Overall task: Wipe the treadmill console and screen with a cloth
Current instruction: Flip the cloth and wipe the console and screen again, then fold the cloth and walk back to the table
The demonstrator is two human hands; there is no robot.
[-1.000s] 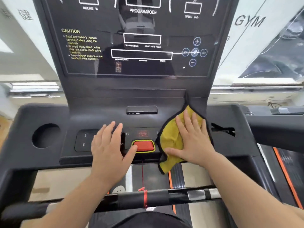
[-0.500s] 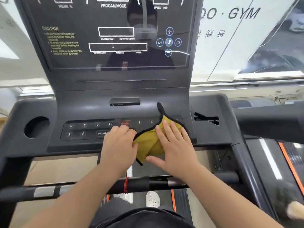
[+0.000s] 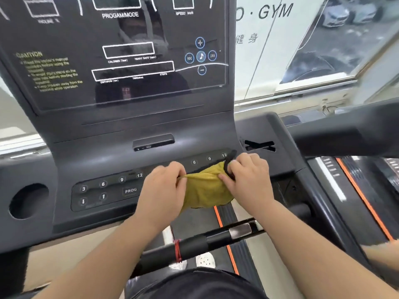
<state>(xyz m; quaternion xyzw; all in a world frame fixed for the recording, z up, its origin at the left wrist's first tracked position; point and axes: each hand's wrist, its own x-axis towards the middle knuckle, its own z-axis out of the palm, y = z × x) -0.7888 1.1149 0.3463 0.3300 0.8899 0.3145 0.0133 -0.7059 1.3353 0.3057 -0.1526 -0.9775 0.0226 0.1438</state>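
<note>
A yellow cloth (image 3: 205, 188) with a black hem hangs stretched between both hands just above the front edge of the dark treadmill console (image 3: 103, 160). My left hand (image 3: 162, 190) pinches its left edge. My right hand (image 3: 248, 180) grips its right corner, the black hem looped over the fingers. The button strip (image 3: 103, 190) with numbers and PROG lies left of the hands. The dark screen (image 3: 121, 57) rises behind, showing white outlines and yellow caution text.
A round cup holder (image 3: 28, 201) sits at the console's left. A black handlebar (image 3: 205, 240) with a red cord crosses below my wrists. A thick side rail (image 3: 356, 130) juts in at the right. The treadmill belt (image 3: 226, 214) shows below.
The cloth was pressed flat on the console under my right hand; now both hands have gathered it up and hold it between them. The view has shifted, so the console sits more to the left.
</note>
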